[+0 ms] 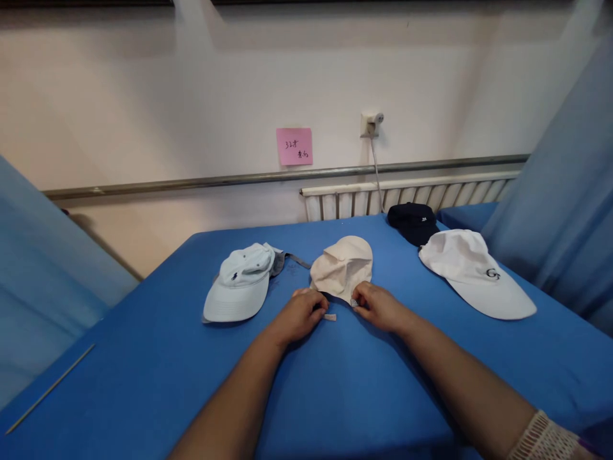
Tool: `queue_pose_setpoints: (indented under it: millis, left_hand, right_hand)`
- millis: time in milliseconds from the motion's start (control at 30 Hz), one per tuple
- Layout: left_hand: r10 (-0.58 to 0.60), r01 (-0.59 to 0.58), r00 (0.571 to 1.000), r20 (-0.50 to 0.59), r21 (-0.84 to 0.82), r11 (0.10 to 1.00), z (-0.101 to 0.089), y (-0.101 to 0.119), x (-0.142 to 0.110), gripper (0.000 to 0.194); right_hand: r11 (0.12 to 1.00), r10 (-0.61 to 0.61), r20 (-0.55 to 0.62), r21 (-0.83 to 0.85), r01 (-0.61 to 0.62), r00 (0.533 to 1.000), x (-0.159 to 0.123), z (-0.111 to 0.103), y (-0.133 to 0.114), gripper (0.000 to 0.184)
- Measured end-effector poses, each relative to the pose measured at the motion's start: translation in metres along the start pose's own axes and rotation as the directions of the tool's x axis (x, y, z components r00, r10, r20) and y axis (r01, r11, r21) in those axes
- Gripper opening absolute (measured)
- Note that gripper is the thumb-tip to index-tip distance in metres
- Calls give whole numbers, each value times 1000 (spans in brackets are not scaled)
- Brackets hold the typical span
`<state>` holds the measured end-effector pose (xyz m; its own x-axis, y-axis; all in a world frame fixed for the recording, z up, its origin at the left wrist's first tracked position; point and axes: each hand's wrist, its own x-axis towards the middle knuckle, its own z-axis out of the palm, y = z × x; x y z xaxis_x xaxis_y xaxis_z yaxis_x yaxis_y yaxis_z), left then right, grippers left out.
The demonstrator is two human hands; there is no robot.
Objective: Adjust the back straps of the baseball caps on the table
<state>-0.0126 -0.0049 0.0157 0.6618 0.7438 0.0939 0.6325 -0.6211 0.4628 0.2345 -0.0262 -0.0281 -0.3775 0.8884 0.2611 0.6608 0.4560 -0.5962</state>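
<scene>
In the head view a beige baseball cap (342, 262) lies on the blue-covered table, its back opening toward me. My left hand (302, 313) is closed at the left side of that opening, pinching the cap's strap, whose light end (330, 317) sticks out past the fingers. My right hand (376, 305) pinches the right side of the back edge, with a small greyish buckle piece (354, 303) showing at the fingertips. A pale blue cap (242, 275) with a small dark logo rests left of my hands. To the right sits a white cap (479, 275) with dark lettering.
A dark navy cap (412, 220) lies behind the white cap. On the left of the blue sheet (158, 358) is a thin stick (50, 390). Blue curtains (565, 172) hang at both sides. A radiator (345, 204), a wall rail (215, 181) and a plugged-in cord (376, 160) are behind.
</scene>
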Motion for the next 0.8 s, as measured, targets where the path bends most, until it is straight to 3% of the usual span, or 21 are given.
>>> queue_pose_setpoints:
  millis: [200,333,467,800]
  left_hand:
    - [-2,1,999,33,19,1000,9,3,0,15]
    - [-28,29,1000,-8,32,999,14,3,3,16]
    - [-37,38,998,-59,8,999,20,5,6,15]
    - [-143,107,968,-206,-176,978,28,6,10,11]
  right_hand:
    - [996,-20,-9,92,21,1000,6,6,2,9]
    - [993,-7,-26,117,10,1000,7,5,2,9]
    - [999,-14,5,30,14,1000,7,6,-1,18]
    - [972,2,-2,-236,-2,1000,16,21,-8,5]
